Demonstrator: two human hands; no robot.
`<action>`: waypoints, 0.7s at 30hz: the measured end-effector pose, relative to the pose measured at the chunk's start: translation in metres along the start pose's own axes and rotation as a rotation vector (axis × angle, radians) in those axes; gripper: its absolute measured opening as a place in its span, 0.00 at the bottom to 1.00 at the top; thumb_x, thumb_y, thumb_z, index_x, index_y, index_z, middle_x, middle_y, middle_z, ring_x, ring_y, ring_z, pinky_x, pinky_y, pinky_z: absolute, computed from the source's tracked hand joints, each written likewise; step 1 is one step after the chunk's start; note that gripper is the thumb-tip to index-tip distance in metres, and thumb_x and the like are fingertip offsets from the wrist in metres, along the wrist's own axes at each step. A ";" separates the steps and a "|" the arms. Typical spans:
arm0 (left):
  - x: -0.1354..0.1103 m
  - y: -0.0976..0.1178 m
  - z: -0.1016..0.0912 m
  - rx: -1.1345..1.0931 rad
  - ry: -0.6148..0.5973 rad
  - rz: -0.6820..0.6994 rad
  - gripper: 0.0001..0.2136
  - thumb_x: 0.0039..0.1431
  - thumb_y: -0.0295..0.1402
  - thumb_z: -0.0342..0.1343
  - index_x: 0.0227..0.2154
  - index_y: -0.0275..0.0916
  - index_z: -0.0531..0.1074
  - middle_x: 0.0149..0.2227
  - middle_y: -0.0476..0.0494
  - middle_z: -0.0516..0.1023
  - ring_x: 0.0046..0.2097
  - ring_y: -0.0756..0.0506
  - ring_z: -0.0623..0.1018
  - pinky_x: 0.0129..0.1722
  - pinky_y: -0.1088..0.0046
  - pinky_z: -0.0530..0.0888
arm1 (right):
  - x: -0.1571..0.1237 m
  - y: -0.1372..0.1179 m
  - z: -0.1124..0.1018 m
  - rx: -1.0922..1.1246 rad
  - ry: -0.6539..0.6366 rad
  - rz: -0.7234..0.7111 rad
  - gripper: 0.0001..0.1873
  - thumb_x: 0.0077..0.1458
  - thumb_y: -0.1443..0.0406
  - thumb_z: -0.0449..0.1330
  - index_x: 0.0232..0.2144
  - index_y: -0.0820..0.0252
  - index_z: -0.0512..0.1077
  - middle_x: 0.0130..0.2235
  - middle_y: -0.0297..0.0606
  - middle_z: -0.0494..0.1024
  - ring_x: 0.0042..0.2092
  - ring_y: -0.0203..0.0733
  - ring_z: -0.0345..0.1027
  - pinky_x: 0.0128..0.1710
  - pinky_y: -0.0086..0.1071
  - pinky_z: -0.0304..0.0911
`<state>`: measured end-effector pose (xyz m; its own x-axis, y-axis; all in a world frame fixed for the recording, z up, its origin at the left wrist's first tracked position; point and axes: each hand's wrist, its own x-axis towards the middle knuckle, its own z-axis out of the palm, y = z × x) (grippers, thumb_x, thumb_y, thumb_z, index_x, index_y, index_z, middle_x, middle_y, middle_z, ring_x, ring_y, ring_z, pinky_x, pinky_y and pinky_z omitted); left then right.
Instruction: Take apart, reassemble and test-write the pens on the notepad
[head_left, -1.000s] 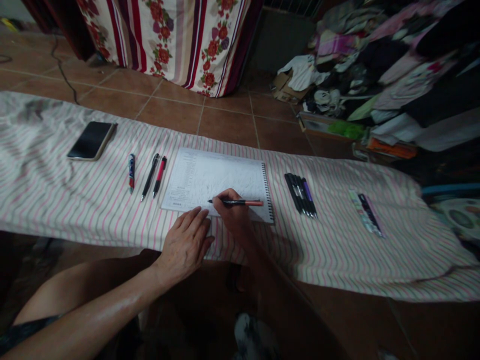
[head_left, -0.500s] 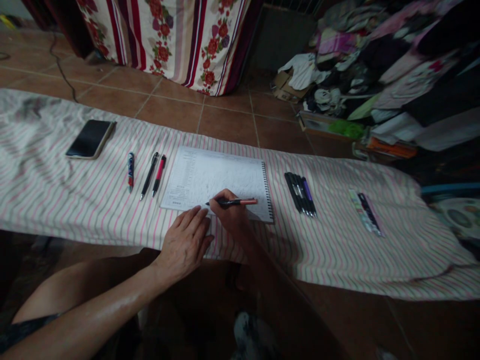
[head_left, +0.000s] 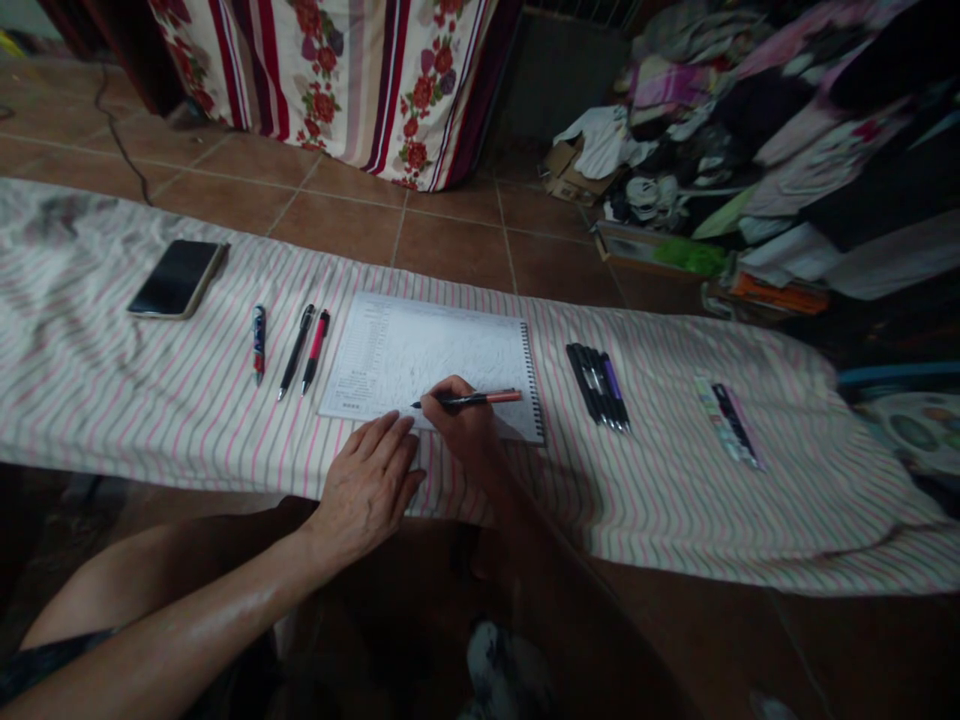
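Note:
A spiral-bound notebook [head_left: 442,345] lies on the striped cloth, its coil along the right side and faint marks across the page. My right hand [head_left: 459,418] grips a pen [head_left: 487,397] with a dark front and a pinkish-orange rear, its tip at the lower part of the page. Flat on the notebook's near edge and the cloth rests my left hand [head_left: 375,475], fingers stretched out, holding nothing. Left of the notebook are a red and black pen [head_left: 316,352], a black pen [head_left: 296,353] and a patterned pen [head_left: 259,345].
Several pens [head_left: 598,387] lie side by side right of the notebook. Farther right are slim packaged items [head_left: 731,422] I cannot make out. A phone [head_left: 178,280] lies at the left. Beyond the striped cloth [head_left: 675,480] are a floral curtain [head_left: 352,90] and piled clothes [head_left: 697,110].
The pen in my right hand has tilted slightly, its rear end a little higher and farther right. My left hand stays in place on the notebook's edge. The whole view has shifted very slightly.

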<state>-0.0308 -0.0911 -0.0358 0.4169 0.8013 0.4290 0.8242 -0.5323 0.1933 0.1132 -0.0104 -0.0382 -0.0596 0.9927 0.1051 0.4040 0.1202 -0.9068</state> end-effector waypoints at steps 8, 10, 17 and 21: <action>0.001 0.000 -0.001 -0.013 0.010 -0.007 0.14 0.61 0.31 0.50 0.46 0.30 0.71 0.51 0.32 0.74 0.56 0.36 0.69 0.52 0.55 0.70 | 0.000 -0.004 0.000 -0.098 0.016 -0.018 0.06 0.47 0.60 0.57 0.23 0.56 0.65 0.23 0.30 0.70 0.26 0.36 0.64 0.29 0.30 0.59; 0.001 0.000 -0.001 -0.012 0.002 -0.013 0.14 0.61 0.31 0.50 0.46 0.30 0.71 0.52 0.32 0.74 0.56 0.35 0.69 0.52 0.55 0.70 | 0.000 -0.005 -0.001 -0.044 0.014 -0.013 0.06 0.47 0.61 0.57 0.23 0.56 0.65 0.22 0.29 0.69 0.26 0.36 0.63 0.28 0.30 0.59; 0.004 0.000 0.000 0.013 0.014 -0.007 0.12 0.60 0.33 0.52 0.43 0.32 0.72 0.51 0.34 0.74 0.54 0.36 0.70 0.50 0.56 0.70 | 0.004 -0.006 -0.006 0.247 0.048 0.115 0.11 0.47 0.56 0.59 0.25 0.57 0.66 0.17 0.26 0.66 0.20 0.32 0.61 0.21 0.27 0.58; 0.010 -0.001 0.000 0.020 0.051 0.004 0.10 0.60 0.32 0.52 0.40 0.33 0.73 0.47 0.36 0.77 0.50 0.36 0.72 0.47 0.57 0.71 | 0.008 -0.004 -0.016 0.292 0.054 0.114 0.13 0.44 0.55 0.61 0.28 0.57 0.66 0.18 0.26 0.66 0.21 0.33 0.61 0.21 0.26 0.58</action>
<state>-0.0273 -0.0828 -0.0322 0.4005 0.7838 0.4746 0.8302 -0.5296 0.1741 0.1257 -0.0027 -0.0277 0.0225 0.9997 0.0103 0.1256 0.0074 -0.9921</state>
